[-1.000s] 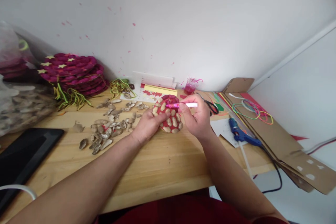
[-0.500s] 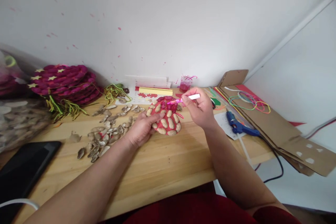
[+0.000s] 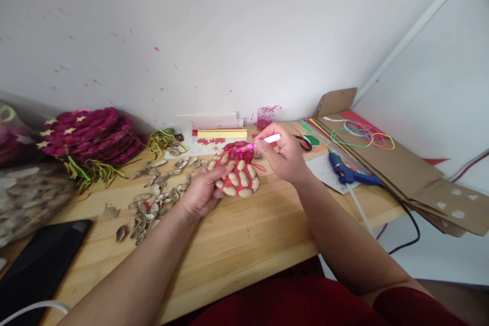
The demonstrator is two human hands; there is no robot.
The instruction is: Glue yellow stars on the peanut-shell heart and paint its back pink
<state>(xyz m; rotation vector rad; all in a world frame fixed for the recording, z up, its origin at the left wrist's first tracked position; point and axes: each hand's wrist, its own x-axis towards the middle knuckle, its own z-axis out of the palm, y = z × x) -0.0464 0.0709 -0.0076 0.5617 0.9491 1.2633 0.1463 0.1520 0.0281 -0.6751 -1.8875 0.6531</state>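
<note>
My left hand [image 3: 204, 187] grips the near left edge of a red disc [image 3: 234, 181] covered with peanut shells, thumb on top. The shells at its far side are coated magenta, while the nearer ones are bare tan. A paintbrush [image 3: 272, 138] with a white handle is pinched in my right hand [image 3: 281, 155]. Its pink-stained tip rests on or just over the magenta shells. Behind the disc stands a clear cup of magenta paint [image 3: 265, 118]. Loose peanut shells [image 3: 153, 201] lie scattered left of my left hand.
A stack of finished magenta discs [image 3: 91, 135] with yellow stars stands at the left, by a bag of shells [image 3: 26, 198] and a black tablet [image 3: 46, 260]. On the right are a blue glue gun [image 3: 349, 172], black-handled scissors [image 3: 304, 142] and flat cardboard [image 3: 401, 173].
The view has shifted slightly. The brush tip has moved a little left across the magenta shells, and more of the scissors shows behind my right hand. Both hands keep their holds.
</note>
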